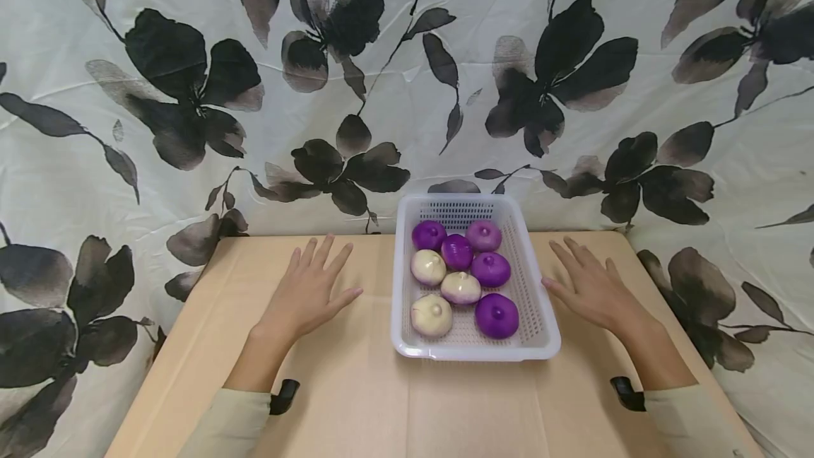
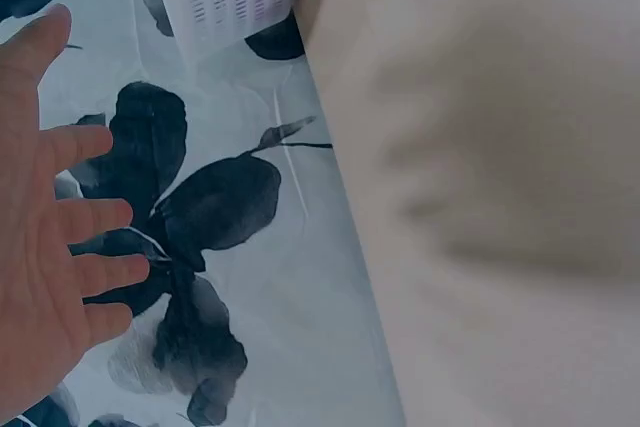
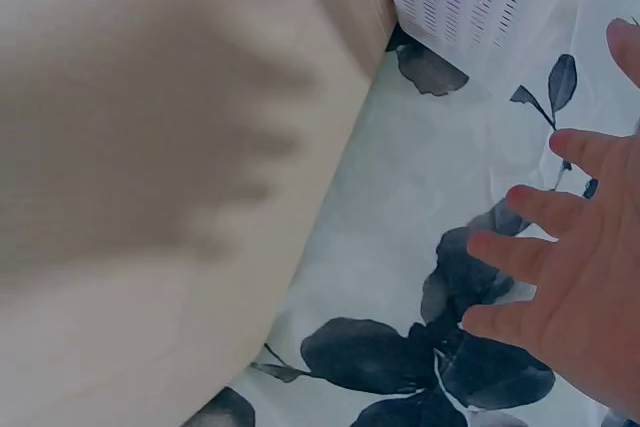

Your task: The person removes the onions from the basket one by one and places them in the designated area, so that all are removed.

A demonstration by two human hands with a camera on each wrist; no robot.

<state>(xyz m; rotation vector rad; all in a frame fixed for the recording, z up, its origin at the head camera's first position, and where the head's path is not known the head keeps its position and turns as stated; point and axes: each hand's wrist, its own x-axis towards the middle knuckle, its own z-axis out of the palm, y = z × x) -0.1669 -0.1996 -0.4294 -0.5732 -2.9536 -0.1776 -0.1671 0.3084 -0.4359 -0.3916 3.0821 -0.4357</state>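
Note:
A white perforated plastic basket (image 1: 413, 350) stands on the table, holding several onions. The purple onions (image 1: 497, 316) fill its far end and right side, and three pale onions (image 1: 431, 315) lie toward the left. To the left of the basket, my left hand (image 1: 305, 299) is held above the tabletop with fingers spread and nothing in it. The left wrist view shows its palm (image 2: 45, 247) bare. My right hand (image 1: 588, 288) is likewise spread and holds nothing. Its thumb comes close to the basket's right rim; whether they touch I cannot tell.
The light wooden table (image 1: 470, 401) ends just behind the basket. A white cloth (image 1: 445, 133) with dark flowers hangs behind it and shows along both sides. A small black device (image 1: 284, 396) sits at the left wrist, another black device (image 1: 628, 394) at the right.

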